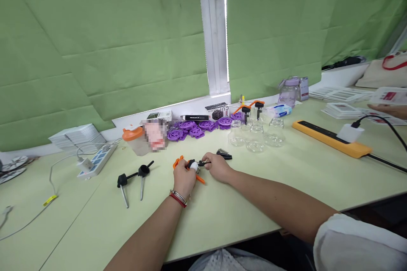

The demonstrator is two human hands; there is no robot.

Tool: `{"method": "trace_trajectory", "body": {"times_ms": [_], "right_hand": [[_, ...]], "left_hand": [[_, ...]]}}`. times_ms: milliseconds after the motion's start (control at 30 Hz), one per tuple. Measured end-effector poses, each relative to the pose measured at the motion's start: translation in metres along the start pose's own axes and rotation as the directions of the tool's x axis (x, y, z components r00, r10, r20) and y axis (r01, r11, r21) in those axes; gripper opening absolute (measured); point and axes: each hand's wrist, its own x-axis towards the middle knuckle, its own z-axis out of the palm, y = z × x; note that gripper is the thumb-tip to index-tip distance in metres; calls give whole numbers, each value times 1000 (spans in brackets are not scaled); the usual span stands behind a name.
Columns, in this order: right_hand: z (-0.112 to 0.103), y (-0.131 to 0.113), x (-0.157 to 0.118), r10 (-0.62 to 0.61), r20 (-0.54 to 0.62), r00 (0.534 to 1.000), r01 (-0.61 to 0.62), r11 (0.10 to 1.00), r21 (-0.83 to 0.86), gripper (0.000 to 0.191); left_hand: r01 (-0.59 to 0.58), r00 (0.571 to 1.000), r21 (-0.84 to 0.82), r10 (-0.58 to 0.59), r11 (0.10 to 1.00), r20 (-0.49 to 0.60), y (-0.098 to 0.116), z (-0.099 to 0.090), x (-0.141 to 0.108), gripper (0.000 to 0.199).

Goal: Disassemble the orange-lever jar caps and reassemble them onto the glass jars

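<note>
My left hand (184, 178) is closed around a black-and-orange assembly (200, 179), whose orange pieces stick out on both sides of the fingers. A white rounded part shows by the thumb. My right hand (219, 168) pinches a small dark piece (203, 163) at the right end of that assembly; the fingers hide much of it. Just behind my right hand lies a black holder with a row of small metal bits (224, 154). To the left, two black parts with metal rods (123, 181) stand on the table.
Clear glass jars (255, 142) stand behind my hands, near black-and-orange fittings (259, 105). Purple plastic pieces (190, 129) lie along the wall beside an orange-lidded container (132, 134). Power strips (330, 137) and cables flank the workspace. Another person's hand (389, 110) is at far right.
</note>
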Motion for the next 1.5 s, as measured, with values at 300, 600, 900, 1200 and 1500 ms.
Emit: {"method": "trace_trajectory", "body": {"times_ms": [300, 600, 900, 1200, 1500], "right_hand": [[3, 5, 1, -20, -7, 1000, 20, 1000, -5, 21], [3, 5, 0, -12, -7, 1000, 12, 999, 39, 26], [3, 5, -2, 2, -52, 999, 0, 1000, 29, 28], [1, 1, -4, 47, -52, 998, -50, 997, -63, 24], [6, 10, 0, 2, -82, 997, 1, 999, 34, 21]], "left_hand": [[-4, 1000, -7, 4, 1000, 2, -4, 1, 3, 14], [8, 1000, -28, -8, 1000, -4, -2, 1, 2, 14], [21, 1000, -40, -21, 999, -5, -2, 1, 3, 14], [19, 1000, -65, -19, 998, -2, -2, 0, 4, 15], [13, 1000, -75, -13, 997, -6, -3, 1, 5, 14]]}}
